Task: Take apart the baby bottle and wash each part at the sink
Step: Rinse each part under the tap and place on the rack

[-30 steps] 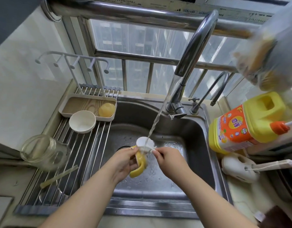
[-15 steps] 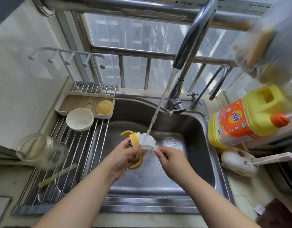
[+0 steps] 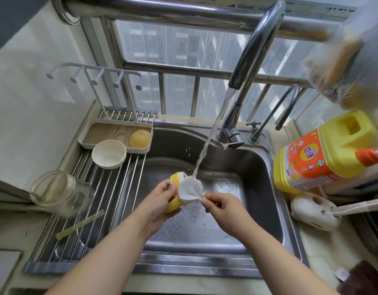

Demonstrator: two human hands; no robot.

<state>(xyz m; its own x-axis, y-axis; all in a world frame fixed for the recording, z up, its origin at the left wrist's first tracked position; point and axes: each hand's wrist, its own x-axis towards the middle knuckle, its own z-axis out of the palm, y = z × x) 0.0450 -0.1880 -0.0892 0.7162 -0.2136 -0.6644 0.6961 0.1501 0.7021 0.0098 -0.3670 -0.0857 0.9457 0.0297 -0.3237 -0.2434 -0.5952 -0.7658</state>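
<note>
Yellow bottle collar (image 3: 174,204) sits gripped in my left hand (image 3: 160,201) over the sink (image 3: 258,167), under the faucet (image 3: 254,60) stream, while my right hand (image 3: 223,207) pinches the white brush head (image 3: 190,190) pressed against it.

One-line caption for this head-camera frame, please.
Left hand holds yellow bottle collar under running faucet while right hand scrubs with white brush.

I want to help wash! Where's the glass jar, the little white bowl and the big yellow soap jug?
glass jar (image 3: 56,191), head view, clear side wall.
white bowl (image 3: 109,153), head view, inside.
yellow soap jug (image 3: 311,165), head view, orange label.
</note>
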